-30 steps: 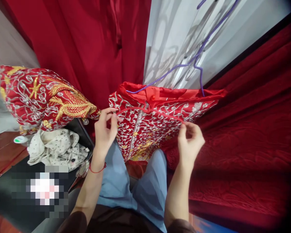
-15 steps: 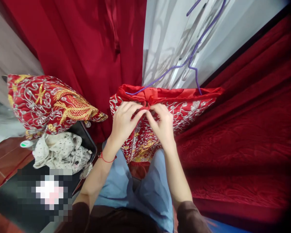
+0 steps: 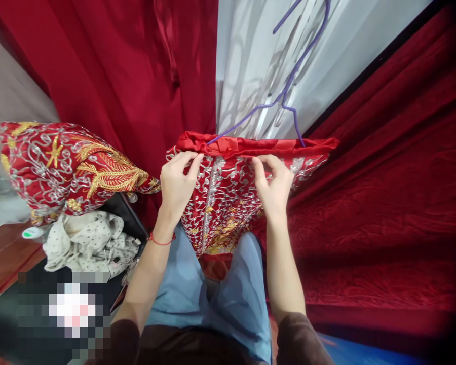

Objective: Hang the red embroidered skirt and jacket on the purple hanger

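Right at the tips of my fingers (image 3: pixel 195 167) is the top edge of a red piece of clothing with silver and gold swirls (image 3: pixel 228 203). It hangs in front of me on a bent purple wire hanger (image 3: pixel 283 95), which goes up past my fingers. My left hand (image 3: pixel 177 182) and my right hand (image 3: pixel 275 185) are apart. On both, finger and thumb are pinched narrow at the front of its shiny red band (image 3: pixel 266 148). I cannot tell if they hold the band or a thin string there. Left of my fingers, a red cloth with gold leaf shapes (image 3: pixel 72 165) is on a black chair (image 3: pixel 2 304). Below that lies a crumpled white cloth with dark dots (image 3: pixel 87 241).
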The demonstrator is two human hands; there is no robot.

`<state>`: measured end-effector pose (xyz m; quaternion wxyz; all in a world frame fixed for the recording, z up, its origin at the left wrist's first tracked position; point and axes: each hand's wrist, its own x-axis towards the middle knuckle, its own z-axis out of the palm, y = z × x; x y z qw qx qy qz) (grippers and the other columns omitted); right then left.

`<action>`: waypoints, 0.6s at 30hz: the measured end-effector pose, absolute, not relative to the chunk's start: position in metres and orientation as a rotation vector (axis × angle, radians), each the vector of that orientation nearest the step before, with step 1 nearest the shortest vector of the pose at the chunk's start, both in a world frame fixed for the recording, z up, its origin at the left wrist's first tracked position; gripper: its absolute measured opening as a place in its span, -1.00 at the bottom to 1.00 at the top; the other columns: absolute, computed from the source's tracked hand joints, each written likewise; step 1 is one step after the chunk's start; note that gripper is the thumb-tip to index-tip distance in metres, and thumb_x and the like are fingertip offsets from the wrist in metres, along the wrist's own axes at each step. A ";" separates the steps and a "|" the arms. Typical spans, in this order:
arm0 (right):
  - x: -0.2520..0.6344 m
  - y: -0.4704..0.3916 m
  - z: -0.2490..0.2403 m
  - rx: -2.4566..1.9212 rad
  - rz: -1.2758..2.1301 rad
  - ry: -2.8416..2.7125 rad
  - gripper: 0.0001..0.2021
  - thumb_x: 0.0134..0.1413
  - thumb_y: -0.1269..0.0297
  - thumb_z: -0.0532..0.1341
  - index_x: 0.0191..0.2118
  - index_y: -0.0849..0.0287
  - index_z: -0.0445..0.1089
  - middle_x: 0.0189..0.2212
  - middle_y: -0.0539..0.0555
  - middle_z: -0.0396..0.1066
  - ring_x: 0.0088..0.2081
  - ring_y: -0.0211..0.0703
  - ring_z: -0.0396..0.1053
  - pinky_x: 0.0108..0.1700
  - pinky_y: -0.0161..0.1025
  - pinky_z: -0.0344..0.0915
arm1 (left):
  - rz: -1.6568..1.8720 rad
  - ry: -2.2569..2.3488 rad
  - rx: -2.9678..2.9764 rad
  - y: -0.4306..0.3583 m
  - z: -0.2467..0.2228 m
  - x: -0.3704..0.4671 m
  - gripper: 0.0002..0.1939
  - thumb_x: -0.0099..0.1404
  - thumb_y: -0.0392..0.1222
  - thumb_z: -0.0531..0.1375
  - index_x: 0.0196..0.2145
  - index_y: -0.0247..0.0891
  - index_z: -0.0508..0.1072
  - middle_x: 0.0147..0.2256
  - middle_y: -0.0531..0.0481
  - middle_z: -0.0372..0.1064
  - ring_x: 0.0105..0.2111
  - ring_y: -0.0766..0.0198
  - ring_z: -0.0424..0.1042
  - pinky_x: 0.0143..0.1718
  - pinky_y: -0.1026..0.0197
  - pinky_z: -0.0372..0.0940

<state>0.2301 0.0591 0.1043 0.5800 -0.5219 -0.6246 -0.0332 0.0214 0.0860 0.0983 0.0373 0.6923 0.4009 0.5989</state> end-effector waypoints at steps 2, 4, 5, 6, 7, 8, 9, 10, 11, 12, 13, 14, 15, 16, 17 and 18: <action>0.234 0.061 0.099 -1.215 0.022 -1.411 -0.73 0.25 0.08 0.18 -0.38 0.13 0.41 -0.40 0.04 0.46 -0.34 -0.20 0.41 -0.20 -0.20 0.36 | 1.820 1.189 2.175 0.085 0.096 0.017 -0.78 0.41 -0.12 0.16 -0.34 -0.25 0.52 -0.37 0.00 0.49 -0.38 0.31 0.42 -0.25 0.24 0.30; 0.238 0.064 0.098 -1.150 0.237 -1.407 -0.71 0.24 0.01 0.18 -0.36 0.12 0.39 -0.40 0.03 0.45 -0.37 -0.22 0.41 -0.27 -0.23 0.36 | 1.762 1.091 2.194 0.083 0.095 0.015 -0.79 0.41 -0.12 0.15 -0.32 -0.25 0.50 -0.36 -0.02 0.50 -0.36 0.31 0.44 -0.23 0.24 0.32; 0.238 0.065 0.098 -1.112 0.356 -1.417 -0.70 0.24 -0.02 0.17 -0.33 0.11 0.38 -0.39 0.03 0.45 -0.39 -0.24 0.40 -0.31 -0.25 0.35 | 1.725 1.029 2.170 0.081 0.095 0.015 -0.79 0.43 -0.11 0.13 -0.29 -0.25 0.49 -0.36 -0.02 0.50 -0.36 0.31 0.46 -0.24 0.25 0.34; 0.237 0.067 0.099 -1.083 0.456 -1.430 -0.68 0.24 -0.05 0.15 -0.31 0.11 0.38 -0.39 0.02 0.44 -0.42 -0.26 0.39 -0.36 -0.28 0.33 | 1.685 0.974 2.128 0.080 0.095 0.016 -0.77 0.44 -0.09 0.10 -0.25 -0.25 0.48 -0.35 -0.01 0.50 -0.37 0.32 0.47 -0.25 0.25 0.35; 0.235 0.067 0.100 -1.069 0.529 -1.444 -0.67 0.25 -0.07 0.13 -0.28 0.10 0.38 -0.38 0.02 0.44 -0.44 -0.29 0.37 -0.39 -0.29 0.31 | 1.650 0.936 2.081 0.078 0.096 0.018 -0.75 0.46 -0.07 0.07 -0.21 -0.24 0.47 -0.35 -0.01 0.49 -0.38 0.33 0.48 -0.27 0.26 0.36; 0.233 0.067 0.100 -1.068 0.571 -1.458 -0.65 0.27 -0.09 0.10 -0.27 0.10 0.39 -0.39 0.01 0.44 -0.46 -0.30 0.35 -0.41 -0.31 0.29 | 1.630 0.920 2.044 0.076 0.096 0.020 -0.74 0.48 -0.05 0.04 -0.18 -0.24 0.45 -0.34 -0.01 0.49 -0.38 0.33 0.48 -0.27 0.26 0.37; 0.229 0.066 0.100 -1.075 0.585 -1.472 -0.64 0.28 -0.09 0.08 -0.27 0.11 0.39 -0.40 0.00 0.43 -0.48 -0.31 0.33 -0.40 -0.31 0.29 | 1.640 0.928 2.026 0.074 0.096 0.022 -0.73 0.49 -0.04 0.02 -0.14 -0.23 0.44 -0.32 -0.01 0.49 -0.36 0.33 0.48 -0.27 0.25 0.38; 0.225 0.064 0.100 -1.087 0.572 -1.486 -0.63 0.30 -0.08 0.06 -0.28 0.11 0.40 -0.43 0.00 0.42 -0.48 -0.31 0.33 -0.39 -0.30 0.29 | 1.689 0.964 2.027 0.072 0.097 0.024 -0.73 0.49 -0.04 0.01 -0.11 -0.22 0.43 -0.29 -0.02 0.48 -0.33 0.32 0.48 -0.24 0.23 0.39; 0.222 0.063 0.099 -1.104 0.534 -1.501 -0.64 0.31 -0.05 0.05 -0.29 0.12 0.39 -0.45 -0.01 0.42 -0.48 -0.30 0.33 -0.36 -0.29 0.30 | 1.777 1.026 2.045 0.071 0.099 0.024 -0.74 0.48 -0.06 0.01 -0.09 -0.21 0.42 -0.25 -0.04 0.47 -0.28 0.29 0.48 -0.19 0.20 0.39; 0.219 0.060 0.099 -1.126 0.473 -1.516 -0.66 0.31 -0.03 0.06 -0.29 0.12 0.39 -0.46 -0.01 0.42 -0.46 -0.29 0.34 -0.34 -0.27 0.31 | 1.883 1.099 2.091 0.070 0.101 0.023 -0.76 0.47 -0.08 0.04 -0.06 -0.20 0.42 -0.19 -0.07 0.46 -0.20 0.24 0.46 -0.12 0.14 0.38; 0.217 0.058 0.098 -1.150 0.392 -1.529 -0.69 0.31 0.01 0.07 -0.26 0.12 0.38 -0.45 0.00 0.42 -0.45 -0.27 0.35 -0.32 -0.26 0.31 | 1.967 1.172 2.170 0.071 0.105 0.020 -0.76 0.44 -0.12 0.07 -0.03 -0.19 0.43 -0.12 -0.10 0.44 -0.10 0.18 0.43 -0.05 0.07 0.36; 0.216 0.057 0.099 -1.174 0.299 -1.541 -0.74 0.30 0.04 0.09 -0.21 0.12 0.38 -0.42 0.01 0.44 -0.43 -0.26 0.37 -0.31 -0.26 0.32 | 1.998 1.226 2.286 0.072 0.110 0.016 -0.75 0.40 -0.16 0.11 -0.01 -0.17 0.44 -0.04 -0.13 0.41 -0.01 0.11 0.37 0.03 -0.01 0.31; 0.218 0.055 0.100 -1.199 0.203 -1.554 -0.76 0.29 0.08 0.11 -0.14 0.12 0.36 -0.37 0.03 0.45 -0.41 -0.24 0.38 -0.31 -0.25 0.31 | 1.967 1.255 2.425 0.075 0.115 0.011 -0.74 0.35 -0.19 0.15 -0.01 -0.14 0.45 0.04 -0.13 0.37 0.08 0.04 0.30 0.10 -0.10 0.25; 0.221 0.055 0.103 -1.229 0.111 -1.574 -0.74 0.27 0.10 0.12 -0.04 0.11 0.34 -0.33 0.04 0.46 -0.41 -0.23 0.39 -0.32 -0.24 0.31 | 1.881 1.257 2.562 0.078 0.121 0.006 -0.73 0.30 -0.21 0.18 -0.04 -0.11 0.46 0.11 -0.12 0.32 0.15 -0.02 0.22 0.15 -0.16 0.19; 0.225 0.054 0.107 -1.268 0.024 -1.606 -0.69 0.26 0.11 0.12 0.05 0.11 0.30 -0.30 0.06 0.46 -0.40 -0.21 0.39 -0.34 -0.24 0.29 | 1.763 1.246 2.671 0.082 0.127 0.000 -0.74 0.27 -0.21 0.21 -0.07 -0.09 0.47 0.16 -0.09 0.28 0.19 -0.06 0.17 0.18 -0.21 0.13; 0.232 0.054 0.112 -1.322 -0.066 -1.648 -0.63 0.25 0.11 0.12 0.11 0.11 0.27 -0.29 0.07 0.47 -0.39 -0.19 0.39 -0.34 -0.22 0.28 | 1.645 1.235 2.741 0.087 0.134 -0.006 -0.77 0.25 -0.20 0.22 -0.11 -0.08 0.47 0.19 -0.08 0.25 0.22 -0.09 0.14 0.20 -0.24 0.09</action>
